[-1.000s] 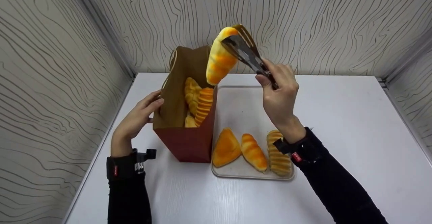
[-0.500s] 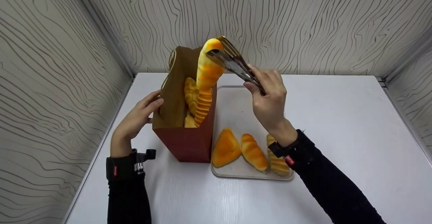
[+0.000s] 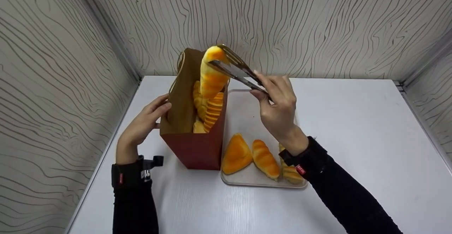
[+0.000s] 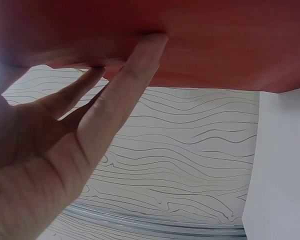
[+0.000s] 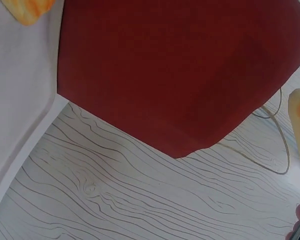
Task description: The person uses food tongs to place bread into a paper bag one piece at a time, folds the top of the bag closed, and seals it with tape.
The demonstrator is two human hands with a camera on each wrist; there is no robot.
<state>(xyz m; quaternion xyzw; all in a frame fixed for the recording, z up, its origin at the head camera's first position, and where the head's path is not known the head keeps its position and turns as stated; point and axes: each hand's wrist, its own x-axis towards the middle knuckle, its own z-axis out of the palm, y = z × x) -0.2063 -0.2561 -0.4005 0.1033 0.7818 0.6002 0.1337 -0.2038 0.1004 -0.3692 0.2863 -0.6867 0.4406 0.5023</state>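
Observation:
In the head view my right hand grips metal tongs. Between the tong ends hangs a pale bread roll with orange stripes, upright over the mouth of a red paper bag with a brown inside. Bread lies in the bag: a ridged orange loaf and a yellow croissant-like piece, partly hidden behind the hanging roll. My left hand touches the bag's left side; in the left wrist view its fairly straight fingers rest against the red outer wall.
Right of the bag lies a pale tray. On it are a triangular bread, a striped roll and a ridged loaf, partly covered by my right wrist. Patterned walls enclose the white table.
My right hand has moved left and down with the tongs, bringing the roll from beside the bag's right rim to over its opening. The left hand and bag have stayed put.

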